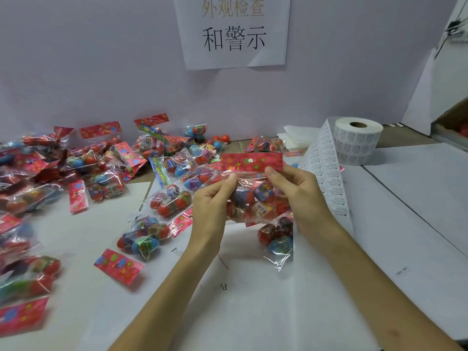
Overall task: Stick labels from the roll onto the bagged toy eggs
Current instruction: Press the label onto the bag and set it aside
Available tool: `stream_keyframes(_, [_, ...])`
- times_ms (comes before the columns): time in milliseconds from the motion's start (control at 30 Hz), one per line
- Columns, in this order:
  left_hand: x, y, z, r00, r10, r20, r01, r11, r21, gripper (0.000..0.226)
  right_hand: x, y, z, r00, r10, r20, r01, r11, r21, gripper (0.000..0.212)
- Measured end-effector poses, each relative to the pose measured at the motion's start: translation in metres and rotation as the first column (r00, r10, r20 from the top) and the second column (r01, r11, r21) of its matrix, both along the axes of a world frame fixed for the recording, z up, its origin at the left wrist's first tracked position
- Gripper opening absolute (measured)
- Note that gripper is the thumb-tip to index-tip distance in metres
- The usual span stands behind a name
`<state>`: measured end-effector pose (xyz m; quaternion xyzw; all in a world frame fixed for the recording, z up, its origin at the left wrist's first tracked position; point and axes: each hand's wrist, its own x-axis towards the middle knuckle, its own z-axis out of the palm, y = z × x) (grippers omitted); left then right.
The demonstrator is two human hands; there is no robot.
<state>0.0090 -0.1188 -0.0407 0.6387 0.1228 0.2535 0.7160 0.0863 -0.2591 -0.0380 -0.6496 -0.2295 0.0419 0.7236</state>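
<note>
The fingers of the left hand are pressed together in a pinch on the clear film of 1 bagged set of toy eggs, just below its red header card. The same film edge is pinched beside them by the thumb and fingers of the right hand. The bag is thus held up off the counter between the 2 hands, header uppermost, probably so that a patch of film is stretched flat and faced to the eye for a label. Whether a label sits on a fingertip cannot be told.

Just right of the bag, behind the right hand, a strip of labels is trailed from the label roll. The roll stands on end further right and behind the bag, seemingly kept within the right hand's reach. Left of the bag, many more bagged eggs are heaped. Above and behind the bag, a paper sign is fixed to the wall.
</note>
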Motion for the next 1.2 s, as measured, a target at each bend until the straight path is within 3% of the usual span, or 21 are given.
stream_keyframes(267, [-0.002, 0.002, 0.003, 0.994, 0.016, 0.104, -0.02, 0.999, 0.034, 0.024, -0.002, 0.001, 0.001, 1.0, 0.001, 0.006, -0.001, 0.998, 0.062, 0.014])
stream_keyframes(500, [-0.004, -0.001, 0.002, 0.992, 0.031, 0.121, -0.035, 0.999, 0.031, 0.024, -0.001, 0.003, -0.003, 0.992, 0.097, -0.084, -0.097, 0.995, 0.007, 0.015])
stream_keyframes(700, [-0.001, -0.001, 0.0, 0.999, -0.008, 0.054, 0.004, 0.998, 0.067, 0.022, 0.004, -0.001, -0.005, 0.99, 0.094, -0.108, -0.091, 0.995, 0.029, 0.023])
stream_keyframes(800, [0.0, 0.003, -0.001, 0.998, -0.061, 0.029, 0.058, 0.994, 0.092, 0.022, 0.003, -0.003, -0.003, 0.989, 0.105, -0.102, -0.102, 0.994, 0.028, 0.007])
stream_keyframes(867, [-0.001, 0.006, 0.001, 0.993, -0.118, -0.001, 0.118, 0.989, 0.092, 0.009, 0.003, -0.004, -0.003, 0.991, 0.091, -0.1, -0.09, 0.996, 0.023, 0.007])
stream_keyframes(1000, [0.001, 0.009, -0.003, 0.953, -0.269, -0.142, 0.283, 0.955, 0.092, 0.037, 0.003, -0.005, -0.001, 0.993, 0.059, -0.104, -0.06, 0.998, -0.003, 0.009])
stream_keyframes(1200, [0.003, 0.012, -0.005, 0.958, -0.243, -0.154, 0.25, 0.968, 0.029, 0.034, 0.001, -0.003, -0.002, 0.996, 0.081, -0.038, -0.083, 0.996, -0.042, 0.018])
